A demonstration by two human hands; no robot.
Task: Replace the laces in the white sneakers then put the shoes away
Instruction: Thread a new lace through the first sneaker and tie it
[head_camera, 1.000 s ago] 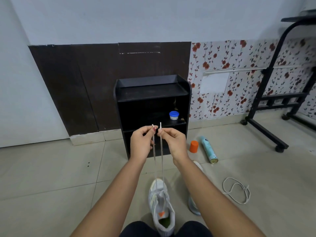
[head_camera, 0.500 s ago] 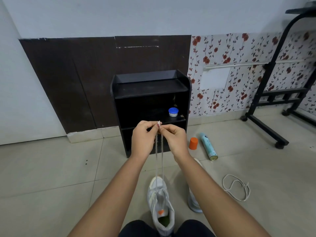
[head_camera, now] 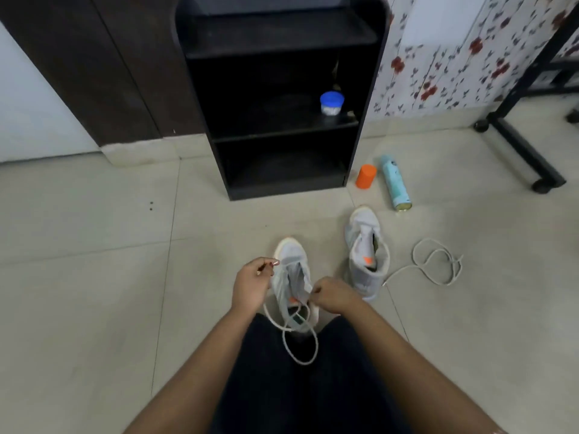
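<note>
Hands and picture edges are hiding parts of the scene

The left hand [head_camera: 252, 285] and right hand [head_camera: 333, 296] are covering the sides of the near sneaker [head_camera: 293, 277]; the shelf unit [head_camera: 279, 98] top and the black stand [head_camera: 520, 133] are running off the edges; the jar [head_camera: 331, 103] label is blurring.

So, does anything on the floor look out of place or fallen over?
Yes. A spray can lies on its side right of the black shelf unit, its orange cap standing off beside it. A loose white lace sprawls tangled on the tiles next to the unlaced sneaker.
</note>
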